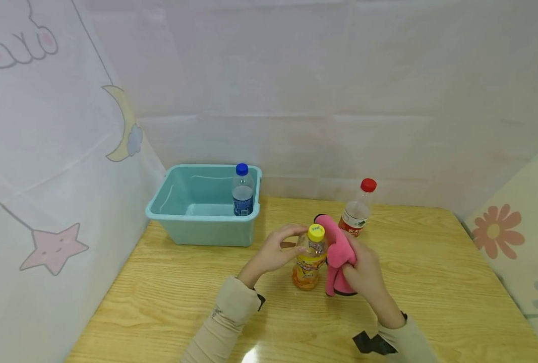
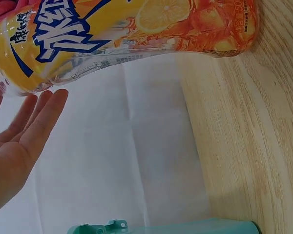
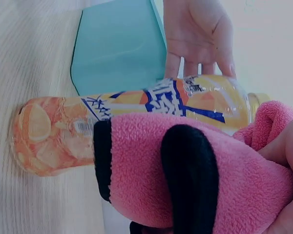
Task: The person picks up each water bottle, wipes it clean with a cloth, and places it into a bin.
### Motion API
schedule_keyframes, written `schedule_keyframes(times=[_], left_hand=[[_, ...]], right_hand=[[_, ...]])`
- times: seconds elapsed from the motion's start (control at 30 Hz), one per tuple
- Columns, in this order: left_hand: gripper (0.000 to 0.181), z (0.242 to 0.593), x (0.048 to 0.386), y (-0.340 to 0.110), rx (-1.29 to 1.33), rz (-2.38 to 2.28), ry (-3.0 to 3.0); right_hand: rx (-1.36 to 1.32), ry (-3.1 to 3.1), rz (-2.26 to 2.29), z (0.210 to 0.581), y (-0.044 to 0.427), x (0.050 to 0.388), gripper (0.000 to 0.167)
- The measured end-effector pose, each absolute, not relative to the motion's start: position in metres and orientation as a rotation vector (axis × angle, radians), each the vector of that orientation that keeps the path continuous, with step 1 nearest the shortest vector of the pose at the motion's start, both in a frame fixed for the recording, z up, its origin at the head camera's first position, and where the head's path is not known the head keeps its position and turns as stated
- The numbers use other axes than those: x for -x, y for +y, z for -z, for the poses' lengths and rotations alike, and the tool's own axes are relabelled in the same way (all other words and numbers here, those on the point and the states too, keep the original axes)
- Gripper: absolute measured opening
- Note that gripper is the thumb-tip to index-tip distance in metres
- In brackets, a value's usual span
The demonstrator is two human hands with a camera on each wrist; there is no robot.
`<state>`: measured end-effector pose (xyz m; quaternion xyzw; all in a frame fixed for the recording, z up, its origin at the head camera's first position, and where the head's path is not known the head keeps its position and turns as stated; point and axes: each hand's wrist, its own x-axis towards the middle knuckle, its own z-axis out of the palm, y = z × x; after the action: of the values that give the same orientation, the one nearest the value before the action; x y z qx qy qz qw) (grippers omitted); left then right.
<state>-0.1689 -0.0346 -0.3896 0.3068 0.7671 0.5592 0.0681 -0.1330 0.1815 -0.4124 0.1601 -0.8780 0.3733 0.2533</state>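
An upright bottle of orange drink (image 1: 308, 267) with a yellow cap stands on the table. At its upper left side, my left hand (image 1: 275, 249) reaches with fairly straight fingers; the fingertips (image 2: 58, 100) are at the bottle's edge in the left wrist view. My right hand (image 1: 366, 267) grips a bunched pink cloth (image 1: 339, 252) with black edging, just right of the bottle. In the right wrist view the pink cloth (image 3: 185, 170) covers part of the bottle (image 3: 44, 131), and my left hand (image 3: 198, 39) shows beyond it. Whether cloth and bottle touch I cannot tell.
A light teal basin (image 1: 205, 232) stands at the back left of the wooden table (image 1: 160, 302). Inside its right end is a blue-capped bottle (image 1: 243, 194). Behind my right hand stands a red-capped bottle (image 1: 356, 212). A white cloth backdrop (image 1: 296, 101) rises behind the table.
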Motion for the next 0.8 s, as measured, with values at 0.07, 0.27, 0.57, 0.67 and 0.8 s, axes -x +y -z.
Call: schedule_keyframes(times=[0.07,0.27,0.57,0.67,0.8], left_hand=[[0.038,0.389,0.167,-0.035,-0.928,-1.682,2.333],[0.037,0.386,0.164,-0.034,-0.935,-1.7,2.346],[0.036,0.388,0.163,-0.034,-0.877,-1.778,2.298],[0.035,0.388,0.163,-0.034,-0.882,-1.793,2.292],[0.035,0.389,0.162,-0.034,-0.884,-1.807,2.282]], right_hand=[[-0.447,-2.39,-1.001,0.412,0.179,0.132,0.061],[-0.439,-2.446,-0.961,0.408,0.173,0.129,0.062],[-0.467,-2.451,-0.908,0.411,0.168,0.127,0.067],[-0.464,-2.472,-0.883,0.411,0.165,0.125,0.07],[-0.456,-2.481,-0.849,0.413,0.162,0.123,0.073]])
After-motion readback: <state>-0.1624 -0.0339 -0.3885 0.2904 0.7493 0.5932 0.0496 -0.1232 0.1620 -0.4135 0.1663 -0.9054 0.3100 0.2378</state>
